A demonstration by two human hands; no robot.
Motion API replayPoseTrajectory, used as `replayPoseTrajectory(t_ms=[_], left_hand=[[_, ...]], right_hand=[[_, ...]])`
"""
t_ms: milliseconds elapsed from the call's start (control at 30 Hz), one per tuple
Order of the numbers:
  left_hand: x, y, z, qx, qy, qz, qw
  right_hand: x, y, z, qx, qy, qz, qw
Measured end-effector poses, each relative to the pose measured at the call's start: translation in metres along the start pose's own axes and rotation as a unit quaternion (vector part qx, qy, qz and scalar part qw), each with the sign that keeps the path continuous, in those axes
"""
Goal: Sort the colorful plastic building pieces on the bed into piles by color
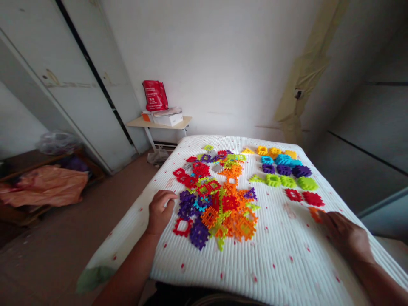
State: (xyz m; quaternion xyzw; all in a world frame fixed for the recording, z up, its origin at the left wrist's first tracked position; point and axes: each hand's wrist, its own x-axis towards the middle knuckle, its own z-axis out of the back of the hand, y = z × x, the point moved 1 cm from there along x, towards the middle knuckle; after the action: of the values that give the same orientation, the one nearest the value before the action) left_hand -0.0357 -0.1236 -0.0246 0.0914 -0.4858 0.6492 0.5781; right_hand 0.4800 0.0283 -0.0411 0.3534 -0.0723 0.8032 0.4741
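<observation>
A mixed pile of notched plastic interlocking building tiles (pixel 231 204) in red, purple, orange, lime and blue lies in the middle of the bed. At its left edge rests my left hand (pixel 160 210), fingers loosely bent and thumb apart, with nothing seen in it. My right hand (pixel 346 233) is at the right side, its fingertips closed on an orange building tile (pixel 315 213) that lies against the cover and is partly hidden. Just beyond it are a solid red tile (pixel 313 198) and a red frame tile (pixel 293 194).
Rows of lime tiles (pixel 307 183), purple tiles (pixel 301 171), blue tiles (pixel 283 159) and yellow tiles (pixel 274 152) run along the far right. A white quilted cover (pixel 274 272) spreads beneath everything. Behind stands a small table (pixel 137 122) with a red bag (pixel 155 95) and a white box (pixel 168 119).
</observation>
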Motion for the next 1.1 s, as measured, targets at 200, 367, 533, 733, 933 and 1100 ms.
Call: replayPoseTrajectory(t_ms=[200,367,533,733,933,1100], left_hand=[[0.000,-0.041,-0.017,0.093,0.193,-0.166,0.963],[0.000,-0.040,-0.028,0.141,0.222,-0.165,0.951],[0.002,-0.034,-0.036,0.140,0.215,-0.171,0.951],[0.003,-0.032,-0.041,0.137,0.232,-0.197,0.943],[0.005,-0.033,-0.042,0.150,0.258,-0.184,0.937],[0.007,-0.030,-0.045,0.128,0.248,-0.187,0.942]], right_hand=[[-0.003,-0.006,-0.004,-0.017,0.026,-0.008,0.999],[-0.005,-0.010,-0.007,-0.033,0.032,-0.002,0.999],[-0.003,-0.005,-0.007,-0.039,0.021,0.021,0.999],[-0.001,-0.002,-0.005,-0.040,0.007,0.023,0.999],[-0.001,-0.001,-0.005,-0.041,0.007,0.021,0.999],[-0.001,-0.003,-0.006,-0.039,0.011,0.019,0.999]])
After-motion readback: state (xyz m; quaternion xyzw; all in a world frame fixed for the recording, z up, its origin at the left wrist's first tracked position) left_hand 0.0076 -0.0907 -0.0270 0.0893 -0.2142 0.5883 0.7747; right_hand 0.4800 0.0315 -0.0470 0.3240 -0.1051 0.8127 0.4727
